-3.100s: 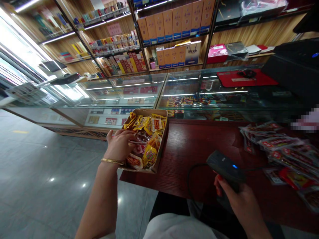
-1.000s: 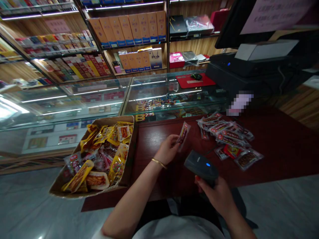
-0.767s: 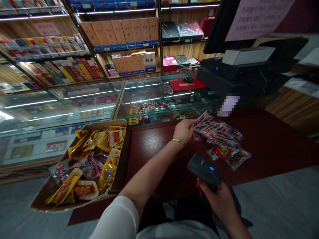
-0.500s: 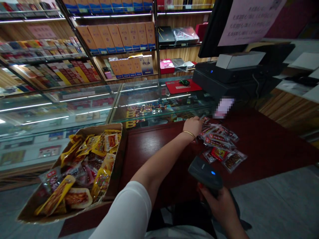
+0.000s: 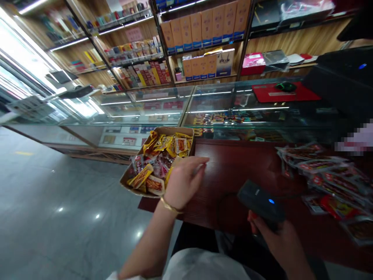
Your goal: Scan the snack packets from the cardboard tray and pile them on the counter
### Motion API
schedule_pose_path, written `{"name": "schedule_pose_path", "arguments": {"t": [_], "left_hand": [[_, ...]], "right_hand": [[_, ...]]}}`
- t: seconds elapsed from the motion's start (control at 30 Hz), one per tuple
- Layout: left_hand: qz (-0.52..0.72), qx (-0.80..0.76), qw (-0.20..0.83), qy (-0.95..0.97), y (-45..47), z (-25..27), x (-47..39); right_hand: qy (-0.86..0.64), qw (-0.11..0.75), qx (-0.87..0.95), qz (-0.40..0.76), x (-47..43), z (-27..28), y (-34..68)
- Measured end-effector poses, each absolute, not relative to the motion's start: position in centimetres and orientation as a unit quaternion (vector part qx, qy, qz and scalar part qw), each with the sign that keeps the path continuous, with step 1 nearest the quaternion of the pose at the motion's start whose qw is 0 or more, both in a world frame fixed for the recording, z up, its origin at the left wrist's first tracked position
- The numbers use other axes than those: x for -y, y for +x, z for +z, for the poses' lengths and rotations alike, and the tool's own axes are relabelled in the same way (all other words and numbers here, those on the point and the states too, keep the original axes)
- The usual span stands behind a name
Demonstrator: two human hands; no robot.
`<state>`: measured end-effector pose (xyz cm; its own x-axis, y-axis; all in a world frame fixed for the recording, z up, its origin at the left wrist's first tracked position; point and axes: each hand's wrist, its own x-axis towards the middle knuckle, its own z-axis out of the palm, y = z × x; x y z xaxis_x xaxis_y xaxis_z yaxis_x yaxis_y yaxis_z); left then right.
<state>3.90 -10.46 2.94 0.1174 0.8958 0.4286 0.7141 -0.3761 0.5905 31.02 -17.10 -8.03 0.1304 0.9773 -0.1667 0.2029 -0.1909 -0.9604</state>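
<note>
My left hand (image 5: 186,179), with a gold bangle at its wrist, hovers by the right side of a cardboard box (image 5: 128,189). Its fingers are stretched out and nothing shows in them. Yellow and clear snack packets (image 5: 163,144) fill the box. My right hand (image 5: 276,237) grips a dark barcode scanner (image 5: 260,200) with a blue light, held over the front of the brown counter (image 5: 230,159). On the right of the counter lies a pile of clear snack packets (image 5: 329,167), with a red and yellow packet (image 5: 339,206) among them.
Behind the counter runs a glass display case (image 5: 221,97) with small goods inside. On its top a mouse (image 5: 286,86) rests on a red pad (image 5: 309,95). Shelves of boxes (image 5: 196,31) stand at the back. Grey floor (image 5: 81,225) lies at left.
My left hand has left the packet pile and moved left to the box. The view has turned left. My right hand still holds the scanner.
</note>
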Motion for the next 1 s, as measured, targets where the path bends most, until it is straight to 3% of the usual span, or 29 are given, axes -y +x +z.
{"name": "schedule_pose_path", "arguments": {"t": [0.17,0.43,0.6,0.8,0.93,1.0], "left_hand": [[0.183,-0.754,-0.007,0.63,-8.4,2.0,12.0],[-0.005,-0.665,0.037,0.746,-8.8,-0.5,6.6],[-0.045,-0.657,0.014,0.752,-8.8,-0.3,5.5],[0.065,-0.655,0.023,0.752,-10.2,0.7,7.0],[0.283,-0.728,0.05,0.623,-9.0,3.1,9.5],[0.434,-0.727,0.117,0.518,-6.9,4.0,10.5]], "right_hand": [[-0.597,0.41,0.487,0.489,16.3,-8.3,29.2],[-0.604,0.395,0.481,0.498,16.5,-9.3,29.8],[-0.612,0.413,0.473,0.481,16.5,-8.6,30.1],[-0.612,0.404,0.484,0.478,16.7,-8.4,30.6],[-0.611,0.403,0.484,0.479,16.7,-8.9,31.2],[-0.606,0.406,0.486,0.481,16.6,-8.8,31.1]]}}
